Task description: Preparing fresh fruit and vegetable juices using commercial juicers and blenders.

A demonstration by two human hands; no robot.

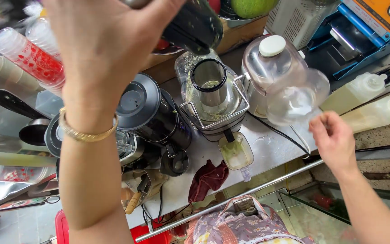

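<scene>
Cluttered juice-stall surface [271,149], my left hand [109,40] gripping a dark jug [195,25] tilted just above the juicer [211,97] chute, my right hand [335,140] loosely curled, empty, near squeeze bottles [375,113]

Two juicers [213,97] [152,117], two squeeze bottles [353,92] [375,113], one red cloth [208,178], one clear jug [290,86]
</scene>
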